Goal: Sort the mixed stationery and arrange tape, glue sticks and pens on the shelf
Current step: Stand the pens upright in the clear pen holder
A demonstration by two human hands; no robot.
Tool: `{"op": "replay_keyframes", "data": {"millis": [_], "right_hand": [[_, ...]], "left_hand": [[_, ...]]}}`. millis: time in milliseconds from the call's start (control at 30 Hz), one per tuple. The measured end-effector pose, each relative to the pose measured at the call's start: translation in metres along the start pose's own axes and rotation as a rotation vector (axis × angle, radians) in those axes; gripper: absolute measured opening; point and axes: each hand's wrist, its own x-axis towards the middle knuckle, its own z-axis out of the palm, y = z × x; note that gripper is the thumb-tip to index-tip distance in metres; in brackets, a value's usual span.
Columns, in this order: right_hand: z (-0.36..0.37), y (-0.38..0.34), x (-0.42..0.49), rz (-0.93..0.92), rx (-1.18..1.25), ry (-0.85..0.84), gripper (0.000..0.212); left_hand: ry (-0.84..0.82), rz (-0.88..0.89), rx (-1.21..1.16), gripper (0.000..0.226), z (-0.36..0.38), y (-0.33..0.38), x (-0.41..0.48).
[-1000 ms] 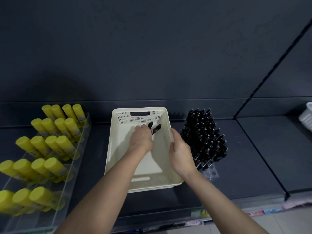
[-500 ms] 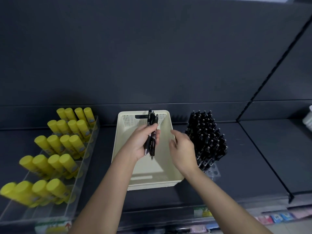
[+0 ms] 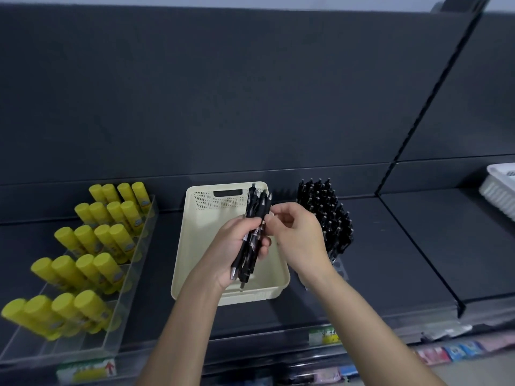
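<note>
My left hand (image 3: 237, 246) grips a small bundle of black pens (image 3: 255, 215) above the cream plastic basket (image 3: 195, 246), clicker ends pointing up and tips down. My right hand (image 3: 298, 235) is beside it with its fingers curled, the fingertips pinching one pen of the bundle near its upper part. To the right of the basket, many black pens (image 3: 326, 215) stand upright in a clear holder. Yellow glue sticks (image 3: 108, 232) stand in rows in a clear stepped tray on the left. No tape is in view.
The dark shelf (image 3: 432, 246) runs wide to the right, split by a thin divider (image 3: 418, 246). A white basket (image 3: 498, 188) sits at the far right edge. Price labels line the shelf's front lip. A dark back panel rises behind everything.
My left hand lifted the pens out of the basket and now holds them higher. My right hand left the basket's rim and came in to the bundle. The view shifted slightly.
</note>
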Motion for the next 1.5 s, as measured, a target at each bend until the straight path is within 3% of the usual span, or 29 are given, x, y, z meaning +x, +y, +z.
{"op": "replay_keyframes", "data": {"millis": [233,467,600,700,767,900,1000,1133,1233,1333,1500], "right_hand": [[-0.023,0.003,-0.023,-0.072,-0.047,0.024,0.004],[-0.025,0.008,-0.037,-0.012,-0.163,-0.204,0.02],[-0.027,0.012,-0.033,0.015,-0.164,-0.23,0.016],[-0.031,0.012,-0.032,-0.009,-0.081,-0.161,0.009],[-0.037,0.009,-0.031,-0.033,-0.026,-0.052,0.014],[-0.058,0.0,-0.025,-0.07,0.138,0.12,0.016],[-0.076,-0.002,-0.02,-0.06,0.341,0.165,0.015],[-0.096,0.002,-0.016,-0.033,0.498,0.206,0.012],[-0.107,0.009,-0.015,-0.044,0.465,0.273,0.015],[-0.117,0.019,-0.015,-0.096,0.279,0.348,0.016],[-0.129,0.035,-0.012,-0.115,0.091,0.345,0.016]], "left_hand": [[0.074,0.002,-0.139,0.007,0.007,-0.015,-0.002],[0.169,0.042,-0.26,0.012,0.018,-0.02,0.004],[0.204,0.093,-0.165,0.014,0.022,-0.021,0.005],[0.237,0.077,-0.132,0.018,0.021,-0.022,0.004],[0.25,0.049,-0.182,0.018,0.02,-0.022,0.002],[0.253,0.008,-0.199,0.004,0.017,-0.027,0.0],[0.254,-0.002,-0.144,0.013,0.018,-0.034,-0.001],[0.214,0.006,-0.047,0.009,0.023,-0.04,-0.001],[0.189,0.008,-0.07,0.006,0.031,-0.044,-0.002],[0.185,0.009,-0.1,0.01,0.038,-0.048,-0.002],[0.21,0.031,-0.106,0.014,0.048,-0.055,-0.002]]}}
